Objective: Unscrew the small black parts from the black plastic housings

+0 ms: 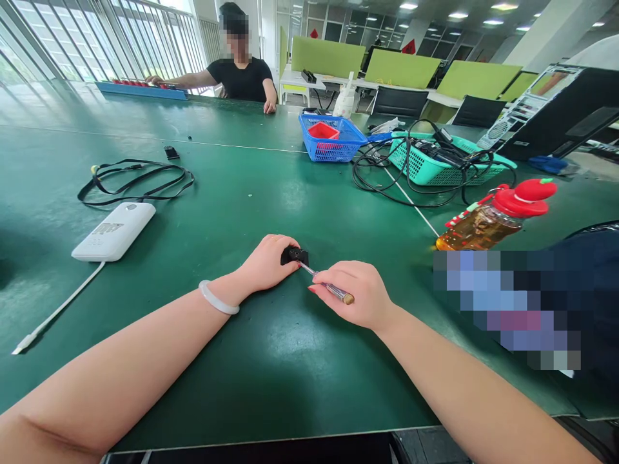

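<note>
Near the middle of the green table (232, 380), my left hand (268, 263) is closed on a small black block-like part (300, 254), the thumb along its near side. Its far side is partly hidden by my fingers. My right hand (355, 290) pinches a slim screwdriver (333, 290) with a clear handle and a tan end. The metal shaft slants up and left, and its tip meets the black part by my left thumb. A white bangle (217, 299) circles my left wrist.
Left lie a white power bank (116, 232) with a cable and a looped black cord (138, 183). Beyond are a blue basket (329, 151) and a teal basket (416, 167) with tangled cables. A red-capped bottle (488, 222) stands right. Across the table sits a person (244, 77) beside a blue tray (145, 91).
</note>
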Motion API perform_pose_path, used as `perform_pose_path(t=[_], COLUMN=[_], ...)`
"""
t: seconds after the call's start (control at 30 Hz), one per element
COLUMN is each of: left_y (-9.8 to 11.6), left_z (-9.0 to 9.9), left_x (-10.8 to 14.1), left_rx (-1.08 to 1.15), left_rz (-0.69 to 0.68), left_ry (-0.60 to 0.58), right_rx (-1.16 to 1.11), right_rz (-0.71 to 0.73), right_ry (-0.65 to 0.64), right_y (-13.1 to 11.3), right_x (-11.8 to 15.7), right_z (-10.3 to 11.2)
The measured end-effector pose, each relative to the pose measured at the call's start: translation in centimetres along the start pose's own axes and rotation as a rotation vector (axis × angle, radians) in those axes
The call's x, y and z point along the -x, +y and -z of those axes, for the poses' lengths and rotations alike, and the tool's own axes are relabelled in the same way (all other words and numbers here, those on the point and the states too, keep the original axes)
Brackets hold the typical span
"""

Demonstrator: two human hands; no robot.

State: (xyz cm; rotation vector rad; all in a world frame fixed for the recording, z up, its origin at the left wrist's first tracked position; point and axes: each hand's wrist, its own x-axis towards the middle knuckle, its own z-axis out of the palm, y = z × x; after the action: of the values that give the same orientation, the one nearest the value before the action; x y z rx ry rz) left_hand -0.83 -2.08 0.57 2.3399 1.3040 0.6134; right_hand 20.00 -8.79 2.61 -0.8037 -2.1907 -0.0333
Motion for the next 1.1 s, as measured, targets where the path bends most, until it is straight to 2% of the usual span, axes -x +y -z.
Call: perform_pose_path(t=[1.1], left_y=[-0.30], left_z=[-0.14], left_x=[-0.01], left_rx=[-0.022], left_rz=[-0.021], left_ry=[-0.005], right_rx=[0.066], right_rz=[0.087], right_ry=[0.047], right_y=[-0.18], right_x=[-0.07], right_z=[-0.21])
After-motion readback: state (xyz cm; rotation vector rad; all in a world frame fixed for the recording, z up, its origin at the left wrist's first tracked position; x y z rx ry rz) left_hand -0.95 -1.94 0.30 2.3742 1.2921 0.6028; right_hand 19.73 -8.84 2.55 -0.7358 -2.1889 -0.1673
